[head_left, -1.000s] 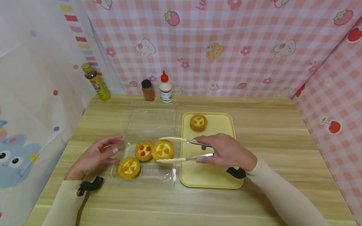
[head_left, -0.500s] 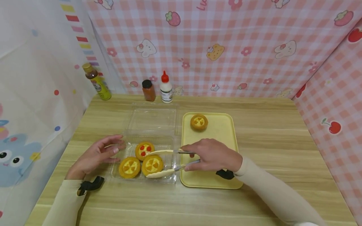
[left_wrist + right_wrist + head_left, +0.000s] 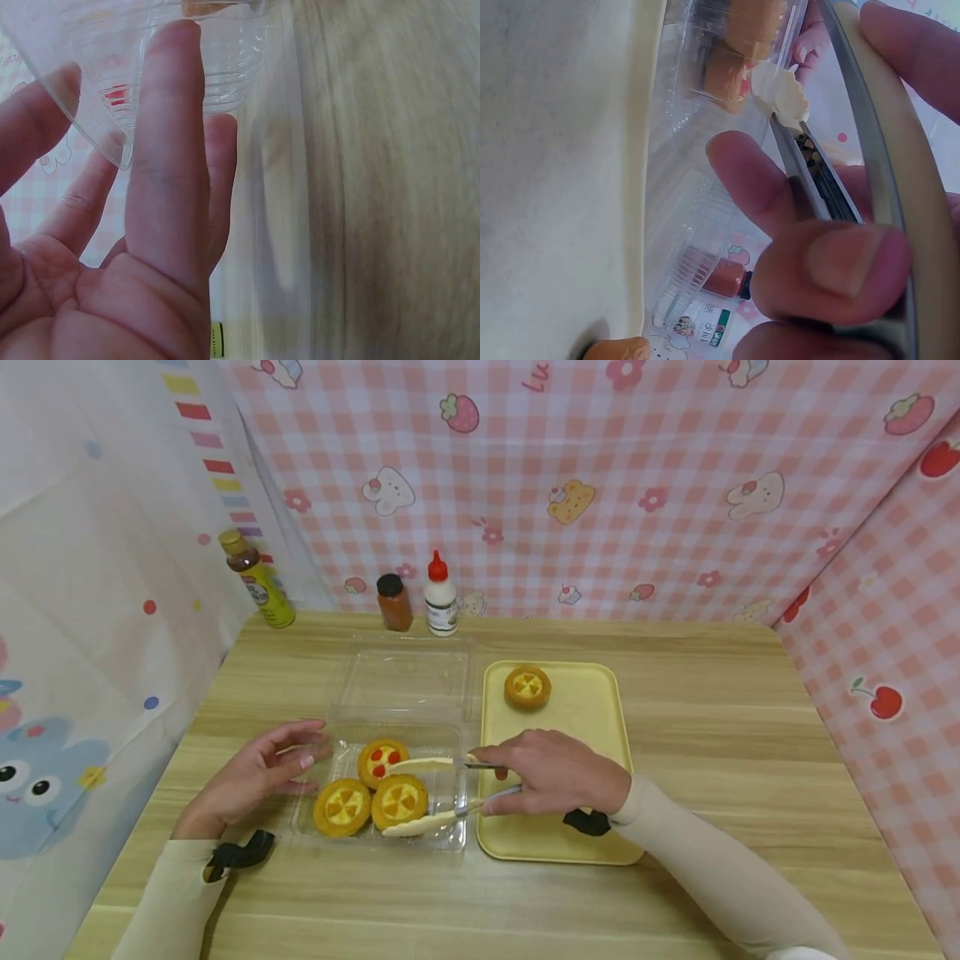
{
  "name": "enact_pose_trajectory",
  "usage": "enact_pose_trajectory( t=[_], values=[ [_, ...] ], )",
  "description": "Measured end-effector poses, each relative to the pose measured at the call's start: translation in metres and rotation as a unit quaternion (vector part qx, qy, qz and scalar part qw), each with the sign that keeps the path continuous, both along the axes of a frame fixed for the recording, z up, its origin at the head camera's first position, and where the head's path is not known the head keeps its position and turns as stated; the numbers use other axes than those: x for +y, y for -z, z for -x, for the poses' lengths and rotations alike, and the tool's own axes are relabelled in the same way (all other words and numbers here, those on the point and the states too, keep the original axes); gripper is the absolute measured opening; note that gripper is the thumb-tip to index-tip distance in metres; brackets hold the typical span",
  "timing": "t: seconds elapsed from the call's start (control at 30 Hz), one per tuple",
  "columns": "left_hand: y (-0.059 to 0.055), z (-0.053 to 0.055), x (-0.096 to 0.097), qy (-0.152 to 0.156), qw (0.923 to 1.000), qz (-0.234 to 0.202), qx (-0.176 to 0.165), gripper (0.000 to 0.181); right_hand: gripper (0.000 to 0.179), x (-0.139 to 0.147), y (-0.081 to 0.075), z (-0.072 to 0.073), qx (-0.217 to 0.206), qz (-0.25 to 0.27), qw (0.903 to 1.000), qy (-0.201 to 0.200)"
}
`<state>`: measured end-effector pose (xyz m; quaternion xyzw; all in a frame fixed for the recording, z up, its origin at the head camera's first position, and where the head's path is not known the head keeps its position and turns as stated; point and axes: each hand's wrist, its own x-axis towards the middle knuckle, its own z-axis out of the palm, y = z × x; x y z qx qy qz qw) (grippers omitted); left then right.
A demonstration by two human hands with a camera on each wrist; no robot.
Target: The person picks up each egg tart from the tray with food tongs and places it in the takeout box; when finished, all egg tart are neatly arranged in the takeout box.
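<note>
My right hand (image 3: 551, 772) grips a pair of metal tongs (image 3: 431, 766) with cream scalloped tips. Those tips lie spread on either side of an orange-topped tart (image 3: 400, 801) low in the clear plastic clamshell box (image 3: 450, 793). To its left, close against it, sits a second orange-topped tart (image 3: 342, 807). A red-dotted tart (image 3: 383, 762) lies behind the two, the upper tong tip overlapping its front edge. My left hand (image 3: 258, 772) is at the box's back left corner, fingers loosely extended; in the left wrist view the fingers (image 3: 169, 142) stand about the plastic corner.
The box's lid (image 3: 401, 681) lies folded back behind it. To the right, a yellow tray (image 3: 570, 718) holds one small tart (image 3: 527, 687). Along the wall stand a yellow-green bottle (image 3: 267, 593), a black-capped red-brown jar (image 3: 394, 603) and a white squeeze bottle (image 3: 441, 602).
The tongs have carried the orange-topped tart left and nearer me, from beside the red-dotted tart to beside the other orange one. Their tips have spread slightly. The left hand has stayed put.
</note>
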<state>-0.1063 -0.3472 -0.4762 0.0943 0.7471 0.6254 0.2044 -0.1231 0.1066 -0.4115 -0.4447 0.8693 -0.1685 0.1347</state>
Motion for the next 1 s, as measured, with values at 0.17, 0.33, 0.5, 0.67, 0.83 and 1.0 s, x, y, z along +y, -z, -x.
enact_pose_trajectory(
  t=[0.17, 0.33, 0.5, 0.67, 0.83, 1.0],
  values=[
    [-0.001, 0.001, 0.001, 0.001, 1.0, 0.0, 0.0, 0.055, 0.069, 0.001, 0.001, 0.002, -0.007, 0.012, 0.9999, 0.001],
    [0.0, 0.001, 0.0, 0.001, 1.0, -0.002, -0.003, 0.055, 0.07, 0.001, 0.002, 0.004, -0.005, 0.015, 0.9999, -0.001],
    [0.0, 0.001, 0.0, 0.003, 1.0, 0.0, 0.0, 0.055, 0.07, 0.005, 0.002, 0.003, 0.004, 0.038, 0.9993, 0.003],
    [0.0, 0.0, -0.001, 0.001, 1.0, 0.0, 0.002, 0.054, 0.068, 0.014, 0.002, 0.003, 0.033, 0.073, 0.9966, 0.018],
    [0.003, 0.001, -0.002, 0.005, 0.9999, -0.013, 0.003, 0.053, 0.066, 0.031, 0.006, 0.005, 0.051, 0.096, 0.9925, 0.056],
    [0.005, 0.001, -0.003, 0.007, 0.9997, -0.02, 0.007, 0.053, 0.067, 0.049, 0.01, 0.009, 0.07, 0.103, 0.9869, 0.102]
  ],
)
